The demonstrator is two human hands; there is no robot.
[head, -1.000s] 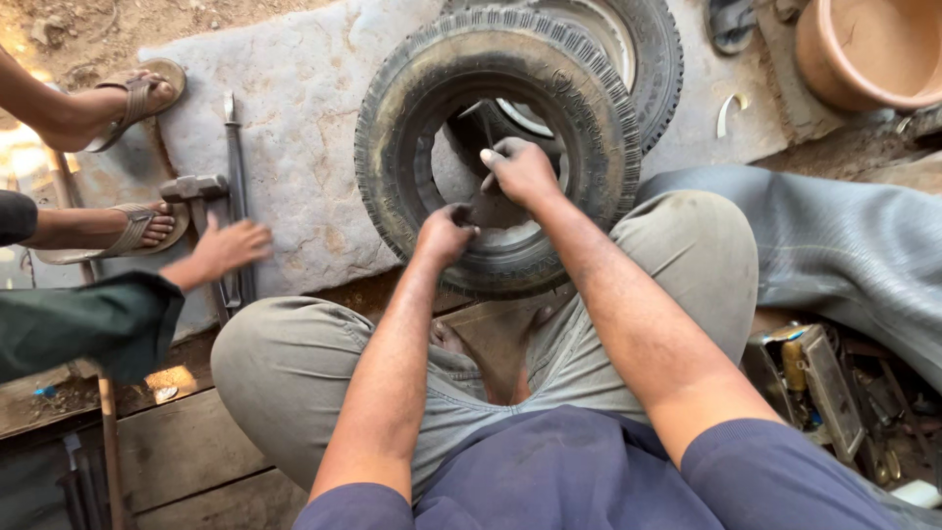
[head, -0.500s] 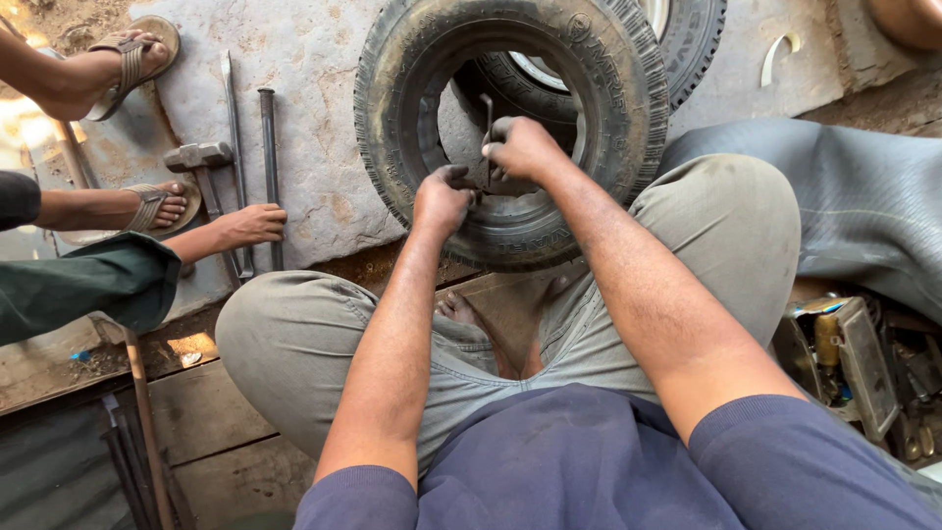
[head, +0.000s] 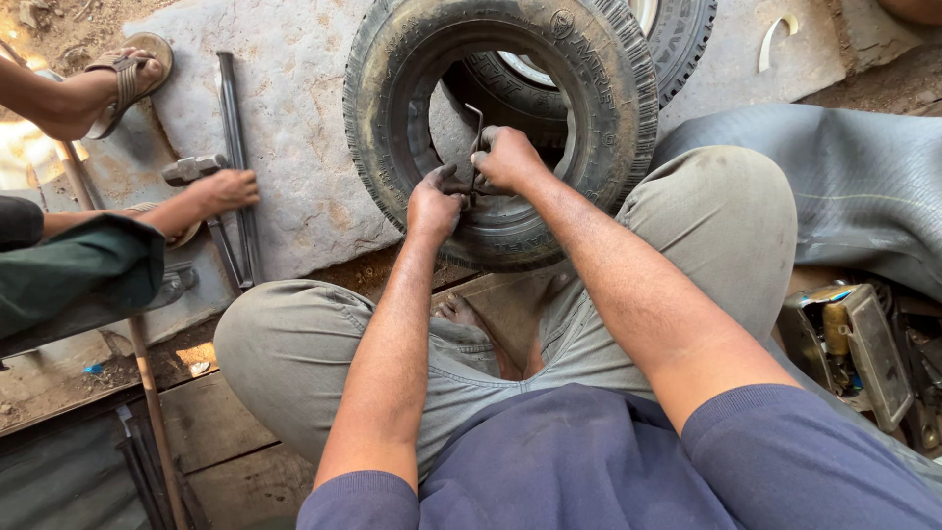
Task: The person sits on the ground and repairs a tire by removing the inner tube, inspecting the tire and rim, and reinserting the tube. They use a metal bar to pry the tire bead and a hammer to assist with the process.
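Note:
A worn black tyre (head: 608,88) lies flat on a stone slab in front of my crossed legs. My right hand (head: 507,157) is closed around a thin bent metal tool (head: 475,132) that stands up at the tyre's inner near rim. Just left of it, my left hand (head: 433,204) pinches the tyre's inner edge beside the tool's lower end. What lies under my fingers is hidden.
A second tyre (head: 677,39) lies behind the first. Another person's hand (head: 221,189) rests on long iron bars (head: 235,167) and a hammer (head: 193,169) at left, with sandalled feet (head: 118,83) nearby. A grey inner tube (head: 844,186) and an open tool box (head: 849,353) sit at right.
My view has shifted closer and lower over the tyre. My right hand has turned upright on the metal tool. The other person's hand has moved onto the iron bars.

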